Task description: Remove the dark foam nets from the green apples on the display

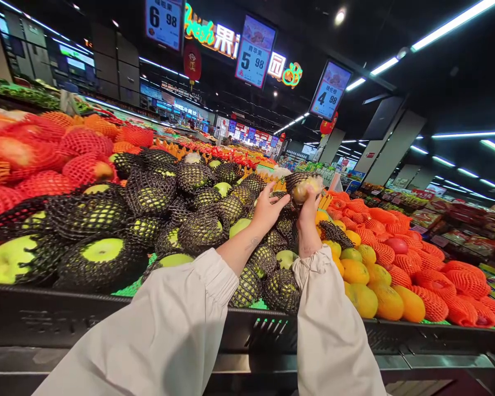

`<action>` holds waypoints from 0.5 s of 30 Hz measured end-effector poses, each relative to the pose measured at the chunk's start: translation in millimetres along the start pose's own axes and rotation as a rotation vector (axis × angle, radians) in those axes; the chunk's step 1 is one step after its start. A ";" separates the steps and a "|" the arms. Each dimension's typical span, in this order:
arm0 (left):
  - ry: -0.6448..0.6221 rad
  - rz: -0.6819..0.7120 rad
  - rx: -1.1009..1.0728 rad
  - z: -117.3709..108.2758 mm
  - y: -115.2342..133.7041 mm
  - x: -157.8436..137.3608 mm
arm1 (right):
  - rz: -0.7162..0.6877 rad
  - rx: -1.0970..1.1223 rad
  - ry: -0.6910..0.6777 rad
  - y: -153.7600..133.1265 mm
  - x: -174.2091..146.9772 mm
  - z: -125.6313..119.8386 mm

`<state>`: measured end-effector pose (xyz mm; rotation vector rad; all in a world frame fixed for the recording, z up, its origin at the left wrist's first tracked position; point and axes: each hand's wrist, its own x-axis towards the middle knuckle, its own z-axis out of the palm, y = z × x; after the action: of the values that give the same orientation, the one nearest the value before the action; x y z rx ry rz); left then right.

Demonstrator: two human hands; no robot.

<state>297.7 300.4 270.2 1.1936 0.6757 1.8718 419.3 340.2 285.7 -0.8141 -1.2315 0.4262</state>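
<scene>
My right hand [308,217] is raised over the border between the green apples and the orange citrus. It grips a pale yellow fruit [307,188] that seems to have a whitish, translucent wrap; its exact kind is unclear. Dark netting [297,177] shows right beside the held fruit. Just to the left, my left hand [269,209] reaches over the heap of green apples [204,228] in black foam nets. Its thumb and fingers are spread, close to a netted apple partly hidden behind them. Whether they touch it I cannot tell.
Apples in red nets [45,146] fill the left side. Citrus fruit [357,272] and red-netted fruit [433,275] lie on the right. A black display rim [157,313] runs along the front. Price signs [256,52] hang overhead, and packaged goods [457,231] stand farther right.
</scene>
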 end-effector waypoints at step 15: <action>-0.206 0.186 0.386 0.1 8.5 -9.3 | -0.050 -0.171 0.185 -21.6 -8.1 3.3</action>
<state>297.1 287.9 272.3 1.7219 0.8587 1.7807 410.8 321.5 296.7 -0.9451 -1.1236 0.2016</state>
